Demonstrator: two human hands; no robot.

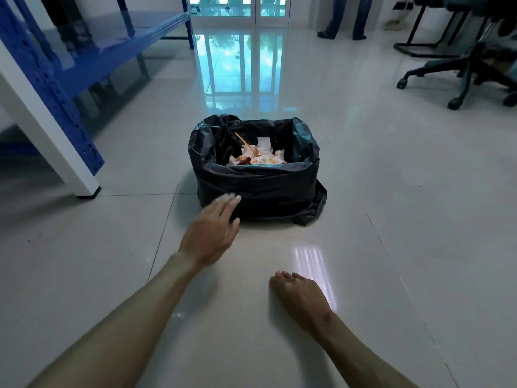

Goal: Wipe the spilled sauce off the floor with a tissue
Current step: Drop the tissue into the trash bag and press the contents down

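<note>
Reaching with fingers spread and empty, the left hand (pixel 212 231) nears the black-lined bin (pixel 257 189).
Right hand (pixel 300 296) rests curled on the floor (pixel 391 219), holding nothing; sauce-stained tissues (pixel 258 156) lie inside the bin. Blue shelving (pixel 84 63) stands left, office chair (pixel 461 74) right; open tiles between.
</note>
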